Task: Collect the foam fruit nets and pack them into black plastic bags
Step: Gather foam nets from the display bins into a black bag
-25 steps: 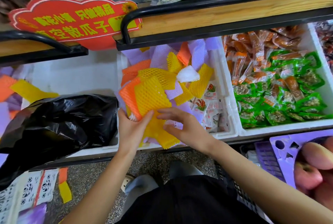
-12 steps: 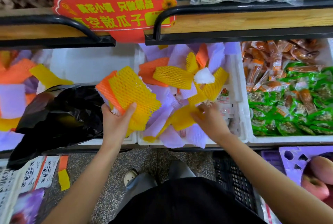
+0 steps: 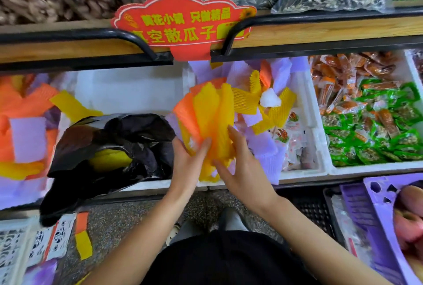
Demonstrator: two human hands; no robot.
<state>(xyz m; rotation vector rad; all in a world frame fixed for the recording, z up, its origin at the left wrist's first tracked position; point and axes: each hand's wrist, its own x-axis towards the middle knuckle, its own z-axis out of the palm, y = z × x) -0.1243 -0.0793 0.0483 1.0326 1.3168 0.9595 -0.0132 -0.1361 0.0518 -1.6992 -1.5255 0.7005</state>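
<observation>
A fanned stack of yellow and orange foam fruit nets (image 3: 206, 115) stands upright over the front edge of the middle white foam box (image 3: 304, 106). My left hand (image 3: 190, 158) grips the stack from below left. My right hand (image 3: 238, 161) presses its fingers against the stack's front right side. A black plastic bag (image 3: 109, 147) lies open to the left, with a yellow net (image 3: 109, 161) showing inside it. More purple, yellow and orange nets (image 3: 270, 106) lie loose in the middle box.
A left box holds orange, yellow and purple nets (image 3: 25, 129). Small snack packets (image 3: 290, 140) lie in the middle box, green and orange packets (image 3: 375, 131) in the right box. A wooden shelf with a red sign (image 3: 183, 23) overhangs. Two nets (image 3: 82, 234) lie on the floor. A purple crate (image 3: 375, 223) holds peaches.
My right hand left the nets in the box and came to the stack with another yellow net. The stack shifted right, back between both hands, away from the bag.
</observation>
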